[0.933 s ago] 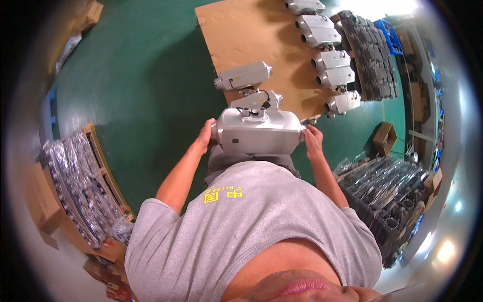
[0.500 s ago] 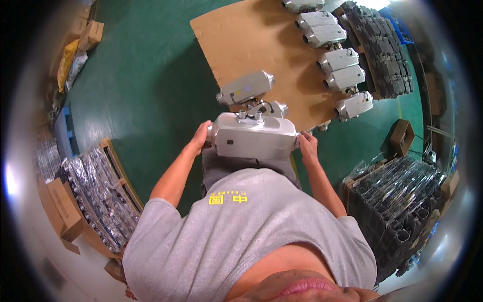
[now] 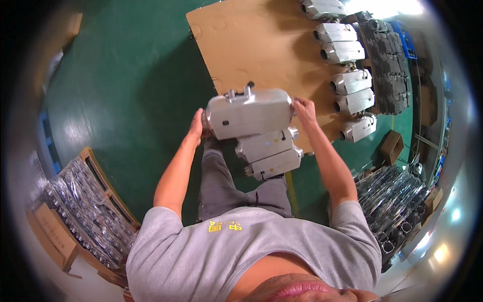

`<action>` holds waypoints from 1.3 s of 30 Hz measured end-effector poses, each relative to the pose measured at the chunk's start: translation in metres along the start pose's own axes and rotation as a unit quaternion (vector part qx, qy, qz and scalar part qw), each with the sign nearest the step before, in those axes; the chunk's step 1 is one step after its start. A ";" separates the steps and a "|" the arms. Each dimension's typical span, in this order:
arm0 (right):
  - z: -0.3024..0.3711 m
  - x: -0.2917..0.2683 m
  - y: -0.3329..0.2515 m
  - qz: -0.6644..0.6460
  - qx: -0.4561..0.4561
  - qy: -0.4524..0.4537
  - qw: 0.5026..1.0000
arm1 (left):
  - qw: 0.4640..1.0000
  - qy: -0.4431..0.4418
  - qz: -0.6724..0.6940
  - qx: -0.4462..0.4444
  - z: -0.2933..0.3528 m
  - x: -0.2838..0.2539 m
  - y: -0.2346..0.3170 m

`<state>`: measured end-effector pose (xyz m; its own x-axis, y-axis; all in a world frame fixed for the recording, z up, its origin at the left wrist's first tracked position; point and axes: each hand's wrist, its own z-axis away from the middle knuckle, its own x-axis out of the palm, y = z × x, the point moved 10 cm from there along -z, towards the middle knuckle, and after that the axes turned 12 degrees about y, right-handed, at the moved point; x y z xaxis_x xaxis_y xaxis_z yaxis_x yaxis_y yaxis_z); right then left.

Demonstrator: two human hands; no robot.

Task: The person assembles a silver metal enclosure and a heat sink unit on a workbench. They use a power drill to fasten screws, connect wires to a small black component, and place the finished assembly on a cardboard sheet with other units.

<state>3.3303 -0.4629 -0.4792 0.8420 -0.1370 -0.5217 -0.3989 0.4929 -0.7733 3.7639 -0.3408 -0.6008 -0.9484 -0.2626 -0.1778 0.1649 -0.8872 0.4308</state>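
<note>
A silver diesel air heater [image 3: 249,113], boxy with round ports at its ends and short pipe stubs on its far side, is held up between my hands. My left hand [image 3: 197,126] grips its left end port. At its right end, my right hand [image 3: 305,109] has its fingers closed round the other port, which they partly hide. Just below it in the picture, two more silver heaters lie side by side, an upper heater [image 3: 266,145] and a lower heater [image 3: 275,164], near the table's close edge. The held heater covers part of the upper one.
A brown cardboard-topped table [image 3: 241,43] stretches ahead, with a row of heaters [image 3: 352,81] along its right side. Black parts [image 3: 390,65] are stacked beyond. Wrapped pallets stand at left [image 3: 90,206] and right [image 3: 390,201]. An open carton [image 3: 391,146] is on the green floor.
Both hands have carried the heater away from my body and tilted it. The two heaters formerly seen beyond it now show on its near side. The view has shifted too.
</note>
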 end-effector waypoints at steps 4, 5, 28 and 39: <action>-0.089 0.075 -0.007 0.042 -0.030 -0.030 0.998 | 0.999 -0.007 0.022 -0.037 -0.091 0.003 0.007; -0.110 0.090 0.000 0.047 -0.034 -0.023 0.998 | 0.999 0.008 0.022 -0.041 -0.101 0.005 0.016; -0.242 0.169 0.119 0.114 -0.032 -0.007 0.993 | 0.992 -0.005 0.002 -0.123 -0.217 0.076 -0.032; -0.215 0.156 0.111 0.099 -0.039 -0.087 0.990 | 0.985 0.140 0.089 0.039 -0.243 0.040 -0.020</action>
<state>3.3391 -0.6144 -0.7237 0.7914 0.1094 -0.6014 -0.5839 0.4266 -0.6907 3.7882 -0.4260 -0.8314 -0.7929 -0.5152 -0.3253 0.2900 -0.7887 0.5421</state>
